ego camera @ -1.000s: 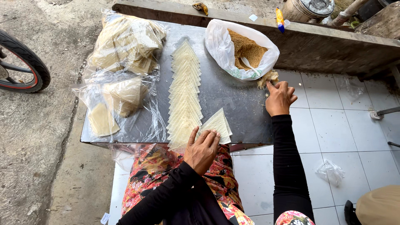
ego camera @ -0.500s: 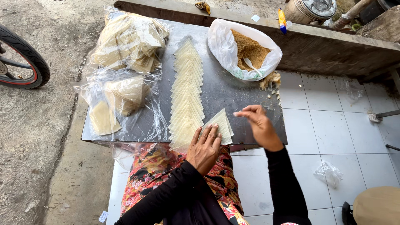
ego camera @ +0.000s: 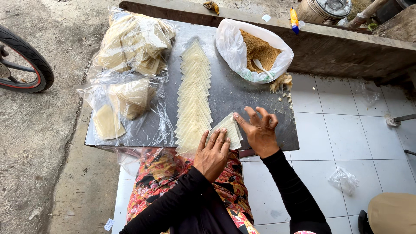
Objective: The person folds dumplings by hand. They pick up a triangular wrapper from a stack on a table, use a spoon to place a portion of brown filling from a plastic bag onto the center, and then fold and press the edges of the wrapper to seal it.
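Change: the right hand [ego camera: 260, 132] has come back from the bag at the upper right of the frame to the small stack of wrappers [ego camera: 229, 130] at lower centre.
Right hand: fingers spread, thumb tip touching the stack's right edge; open grip, holding nothing I can see.
Left hand [ego camera: 212, 151]: laid flat on the stack's lower left, pressing it to the dark counter [ego camera: 242, 97]; open, not clasping.
Meaning: both hands now meet at the same stack, likely to part one sheet.
Row: a long overlapped line of wrappers [ego camera: 194, 95] runs up the centre.
Around: white bag of brown crumb filling [ego camera: 258, 50] at upper right; plastic-wrapped wrapper packs [ego camera: 130, 43] at upper left.
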